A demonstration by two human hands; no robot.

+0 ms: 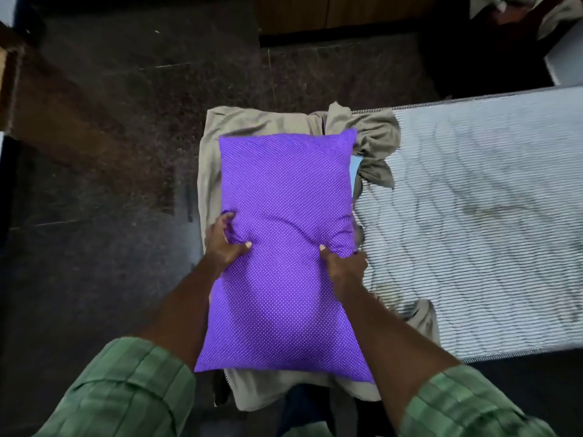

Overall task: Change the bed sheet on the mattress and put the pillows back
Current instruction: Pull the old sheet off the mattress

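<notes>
Both arms reach straight out from 6 o'clock. The left hand (224,239) grips the purple dotted pillow (285,247) at its 9 o'clock edge, thumb on top. The right hand (344,264) pinches the 3 o'clock edge. Pillow sits over crumpled beige sheet (252,123), striped mattress (489,222) running off toward 3 o'clock.

The bed (492,216) has a striped sheet (473,263) on it. At its end, under the fingers (225,227), lies a beige cloth (252,121), and on this cloth a purple pillow (284,200). The floor (110,152) is dark stone.
</notes>
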